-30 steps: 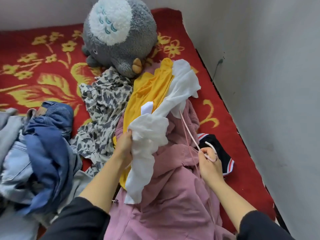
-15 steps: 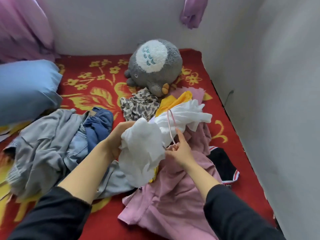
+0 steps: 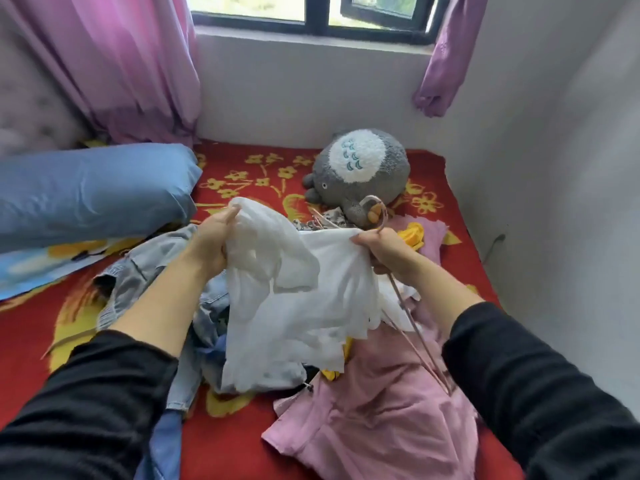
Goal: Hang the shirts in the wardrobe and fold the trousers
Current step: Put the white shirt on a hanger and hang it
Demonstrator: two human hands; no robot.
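I hold a white shirt (image 3: 298, 299) up over the bed. My left hand (image 3: 213, 237) grips its left upper edge. My right hand (image 3: 384, 249) grips its right upper edge together with a thin pink hanger (image 3: 412, 320), whose hook rises above the fist and whose bars run down behind the cloth. Under the shirt lie a pink garment (image 3: 381, 417), a yellow garment (image 3: 412, 235) and, to the left, a heap of denim trousers (image 3: 149, 268). A leopard-print piece (image 3: 332, 216) peeks out behind the shirt.
A grey plush toy (image 3: 360, 174) sits at the far side of the red flowered bedspread (image 3: 31, 327). A blue pillow (image 3: 90, 192) lies at the left. Pink curtains (image 3: 114, 64) hang beside the window (image 3: 311, 12), and a white wall (image 3: 554, 168) closes the right.
The white shirt has been lifted off the pile and spread between both hands. My right hand, which held only the hanger, now grips shirt and hanger. The view has tilted up to the window.
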